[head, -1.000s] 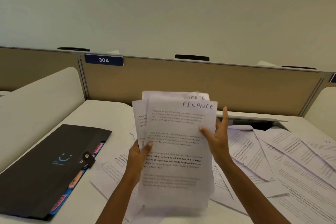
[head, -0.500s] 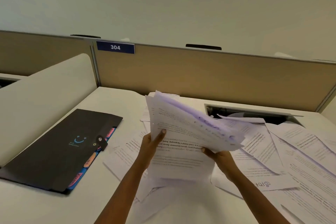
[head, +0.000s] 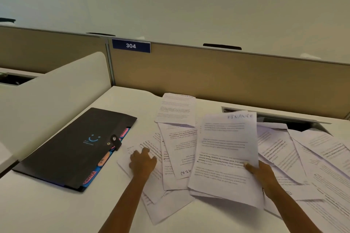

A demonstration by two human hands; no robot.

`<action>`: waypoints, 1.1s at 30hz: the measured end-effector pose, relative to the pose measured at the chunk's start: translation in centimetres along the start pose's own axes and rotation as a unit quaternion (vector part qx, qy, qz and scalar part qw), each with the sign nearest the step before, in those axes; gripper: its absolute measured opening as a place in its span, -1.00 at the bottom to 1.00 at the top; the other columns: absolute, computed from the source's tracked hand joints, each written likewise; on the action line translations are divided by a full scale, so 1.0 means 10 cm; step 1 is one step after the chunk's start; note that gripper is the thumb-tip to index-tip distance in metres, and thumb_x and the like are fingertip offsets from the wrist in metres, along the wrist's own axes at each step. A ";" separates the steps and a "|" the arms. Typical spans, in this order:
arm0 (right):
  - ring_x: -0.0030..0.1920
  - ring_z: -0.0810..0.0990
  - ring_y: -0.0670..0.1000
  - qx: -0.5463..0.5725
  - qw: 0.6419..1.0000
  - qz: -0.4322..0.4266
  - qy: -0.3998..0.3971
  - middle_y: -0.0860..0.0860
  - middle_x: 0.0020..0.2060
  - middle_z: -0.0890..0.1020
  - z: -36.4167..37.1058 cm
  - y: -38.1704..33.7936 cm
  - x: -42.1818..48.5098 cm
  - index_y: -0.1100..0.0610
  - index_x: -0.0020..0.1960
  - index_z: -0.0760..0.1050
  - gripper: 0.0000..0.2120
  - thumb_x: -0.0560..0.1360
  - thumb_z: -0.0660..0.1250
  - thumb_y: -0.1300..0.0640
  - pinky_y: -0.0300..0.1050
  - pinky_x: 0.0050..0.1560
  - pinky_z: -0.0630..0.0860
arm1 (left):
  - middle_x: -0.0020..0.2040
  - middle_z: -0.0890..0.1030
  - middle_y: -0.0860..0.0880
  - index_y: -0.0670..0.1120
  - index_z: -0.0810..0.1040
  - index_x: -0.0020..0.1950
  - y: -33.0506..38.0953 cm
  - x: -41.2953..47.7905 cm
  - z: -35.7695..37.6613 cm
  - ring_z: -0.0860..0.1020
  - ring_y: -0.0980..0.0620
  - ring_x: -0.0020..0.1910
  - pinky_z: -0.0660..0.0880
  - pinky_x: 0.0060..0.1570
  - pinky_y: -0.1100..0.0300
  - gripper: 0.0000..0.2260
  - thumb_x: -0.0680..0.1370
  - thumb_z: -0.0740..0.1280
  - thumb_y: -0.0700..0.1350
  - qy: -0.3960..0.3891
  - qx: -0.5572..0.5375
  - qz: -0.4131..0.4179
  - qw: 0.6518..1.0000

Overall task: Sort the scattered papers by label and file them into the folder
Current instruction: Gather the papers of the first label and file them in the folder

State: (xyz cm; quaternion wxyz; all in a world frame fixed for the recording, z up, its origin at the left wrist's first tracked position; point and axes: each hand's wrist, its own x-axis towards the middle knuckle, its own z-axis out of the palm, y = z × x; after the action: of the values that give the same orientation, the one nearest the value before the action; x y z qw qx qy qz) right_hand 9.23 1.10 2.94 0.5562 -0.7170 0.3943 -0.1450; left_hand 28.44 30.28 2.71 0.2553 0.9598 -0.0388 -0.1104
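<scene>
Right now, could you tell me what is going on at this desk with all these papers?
A person is sorting loose printed sheets on a white desk. The right hand pinches a stack of papers whose top sheet is handwritten FINANCE, its near edge low over the desk. The left hand rests on the scattered sheets beside it. More loose pages spread to the right. The black folder lies closed at the left, its strap fastened, coloured tabs showing along its edge; nothing is going into it yet.

Left hand (head: pixel 142 162) flat (fingers spread), right hand (head: pixel 262 175) pinching.
</scene>
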 end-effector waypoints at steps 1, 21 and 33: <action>-0.16 0.61 0.18 -0.017 1.000 -0.003 0.005 0.21 -0.07 0.62 -0.02 0.04 0.00 0.25 0.11 0.47 -0.77 0.49 0.31 0.18 0.07 -0.11 0.56 | 0.37 0.29 -0.16 -0.02 0.27 0.38 -0.05 0.01 -0.02 0.24 -0.12 0.38 0.28 0.30 0.02 -0.55 0.53 0.24 0.08 0.001 0.038 -0.013 0.999; -0.08 0.49 0.23 -0.303 0.928 -0.143 0.161 0.26 -0.07 0.55 0.24 0.45 -0.16 0.37 0.03 0.46 -0.81 0.51 0.24 0.24 0.12 -0.04 0.47 | 0.26 0.43 -0.14 -0.14 0.34 0.34 -0.17 -0.04 -0.07 0.45 -0.06 0.20 0.44 0.13 0.15 -0.63 0.55 0.24 -0.11 0.087 -0.011 -0.022 0.996; -0.12 0.49 0.26 -0.336 0.908 -0.165 0.187 0.28 -0.12 0.56 0.27 0.57 -0.12 0.35 0.03 0.48 -0.82 0.50 0.24 0.26 0.13 -0.07 0.45 | 0.10 0.54 -0.10 -0.15 0.41 0.24 0.61 -0.52 0.29 0.56 -0.01 0.01 0.49 -0.10 0.29 -0.74 0.57 0.22 -0.12 0.103 -0.127 0.161 0.973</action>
State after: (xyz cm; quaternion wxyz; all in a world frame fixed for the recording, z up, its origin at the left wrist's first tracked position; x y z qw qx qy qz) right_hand 7.89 3.45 -2.92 0.1665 -0.8763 0.3920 -0.2250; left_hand 22.63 24.29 4.23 0.3924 0.9068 -0.1516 0.0276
